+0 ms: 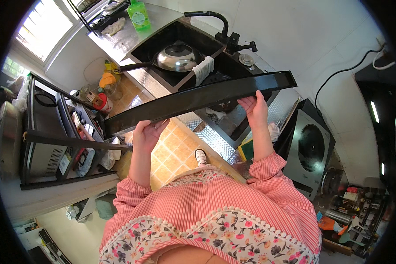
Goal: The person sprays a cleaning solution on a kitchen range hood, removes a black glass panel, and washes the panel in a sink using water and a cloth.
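Observation:
A long, narrow black tray or panel (pixel 198 99) with raised edges is held up in front of me, slanting from lower left to upper right. My left hand (pixel 148 133) grips its lower edge near the left end. My right hand (pixel 254 109) holds the same edge towards the right end, thumb against the face. Behind it is a black double sink (pixel 142 49). A wok with a domed steel lid (pixel 177 57) rests in the left basin, its handle pointing left. A white cloth (pixel 203 70) hangs over the sink's divider, partly behind the panel.
A black faucet (pixel 224 29) stands behind the sink, with a green soap bottle (pixel 139 16) on the counter. A black rack (pixel 66 143) holding a microwave stands left. Jars and a red tub (pixel 105 103) sit on the floor. A grey appliance (pixel 308 148) is at right.

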